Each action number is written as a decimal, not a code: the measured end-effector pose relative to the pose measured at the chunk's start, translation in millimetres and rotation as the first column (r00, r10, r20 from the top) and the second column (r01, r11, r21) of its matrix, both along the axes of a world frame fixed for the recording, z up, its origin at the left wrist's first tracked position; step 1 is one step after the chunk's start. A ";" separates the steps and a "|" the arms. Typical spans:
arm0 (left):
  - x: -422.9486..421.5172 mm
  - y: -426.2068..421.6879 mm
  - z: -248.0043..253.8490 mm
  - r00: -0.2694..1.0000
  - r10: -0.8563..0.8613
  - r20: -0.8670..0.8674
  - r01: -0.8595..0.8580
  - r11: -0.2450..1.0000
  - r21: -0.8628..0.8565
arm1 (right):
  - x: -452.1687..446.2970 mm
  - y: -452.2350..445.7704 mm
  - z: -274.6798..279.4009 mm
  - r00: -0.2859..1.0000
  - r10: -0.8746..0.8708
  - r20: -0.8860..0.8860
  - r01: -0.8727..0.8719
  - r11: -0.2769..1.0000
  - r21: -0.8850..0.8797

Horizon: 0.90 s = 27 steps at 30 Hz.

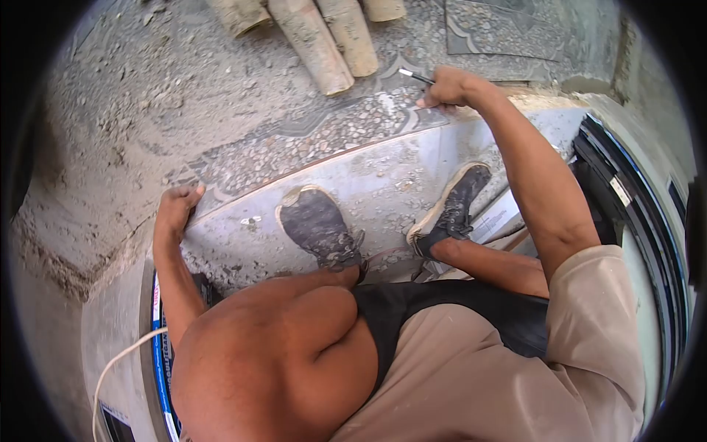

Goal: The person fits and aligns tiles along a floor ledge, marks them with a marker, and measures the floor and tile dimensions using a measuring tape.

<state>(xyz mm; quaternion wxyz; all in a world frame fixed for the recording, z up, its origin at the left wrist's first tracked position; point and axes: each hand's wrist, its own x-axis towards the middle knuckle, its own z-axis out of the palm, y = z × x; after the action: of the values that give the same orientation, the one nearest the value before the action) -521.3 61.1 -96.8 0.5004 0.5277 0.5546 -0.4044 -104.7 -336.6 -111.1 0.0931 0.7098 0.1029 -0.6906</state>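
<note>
Left hand (174, 211) half-curls by the patterned tile (313, 144), hold unclear; right hand (448, 88) grips a pen (415, 75). Grit (158, 125) beyond the left could tilt the tile.

Arms (541, 166) spread wide, right grip (448, 88) curled

From my end I see the patterned tile strip (309, 144) lying flat along the near edge of the floor (125, 103), pebble print and grey scrolls showing, a thin brown line down its near side. Grit blurs its far left border; I can't tell if it is one piece. Near its right end, the dark pen (421, 77) slants, white end pointing left.
</note>
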 end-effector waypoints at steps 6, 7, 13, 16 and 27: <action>-11.8 5.7 -9.9 0.998 0.066 0.011 -0.065 0.995 -0.074 | -2.2 14.5 4.7 0.994 0.105 -0.031 -0.107 0.991 -0.082; -16.6 7.5 -12.8 0.997 0.082 0.013 -0.080 0.994 -0.072 | -3.2 15.3 5.7 0.994 0.110 -0.020 -0.111 0.992 -0.062; -20.1 11.4 -15.2 0.995 0.103 0.008 -0.102 0.992 -0.078 | -6.2 -5.0 0.0 0.984 -0.180 0.003 0.180 0.983 -0.020; -23.5 13.9 -17.2 0.997 0.081 -0.017 -0.082 0.994 -0.078 | -8.4 -8.4 -0.9 0.972 -0.236 -0.004 0.236 0.972 -0.005; -25.5 24.9 -10.0 0.998 -0.035 -0.058 0.030 0.996 -0.088 | -18.2 -5.0 -6.7 0.986 -0.165 -0.019 0.166 0.985 0.042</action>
<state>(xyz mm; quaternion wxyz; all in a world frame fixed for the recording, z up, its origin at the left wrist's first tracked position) -546.8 86.0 -106.7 0.4997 0.5022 0.5423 -0.4517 -122.9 -341.7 -117.8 0.0193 0.7123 0.0593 -0.6991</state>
